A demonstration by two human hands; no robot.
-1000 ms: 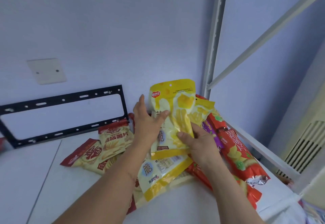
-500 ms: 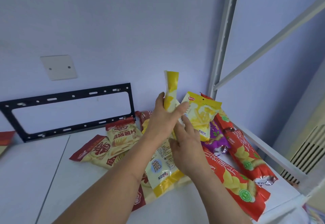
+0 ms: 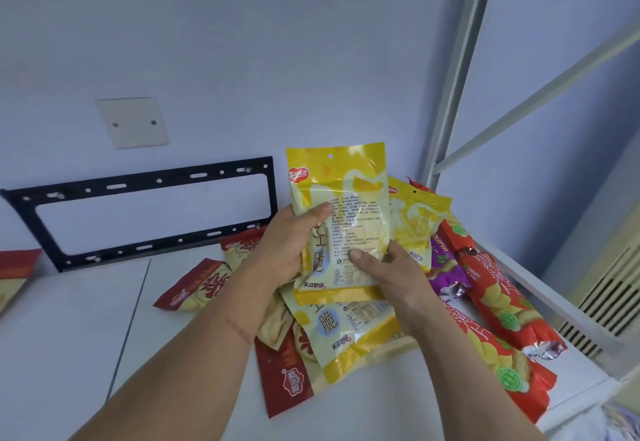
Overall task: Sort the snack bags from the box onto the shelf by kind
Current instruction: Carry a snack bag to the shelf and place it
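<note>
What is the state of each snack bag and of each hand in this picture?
Held yellow bag: upright, back side showing, gripped by both hands.
Left hand: grips its left edge.
Right hand: grips its lower right corner.
Yellow bag below: lying flat.
Red bags: lying on the shelf.
Purple bag: lying, sealed.

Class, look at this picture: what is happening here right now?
A person holds a flat yellow plastic snack bag upright in both hands, the left hand gripping its left edge and the right hand pinching its lower right. Below lie more yellow bags, red-and-cream bags to the left, and long red bags to the right on the white shelf.
</note>
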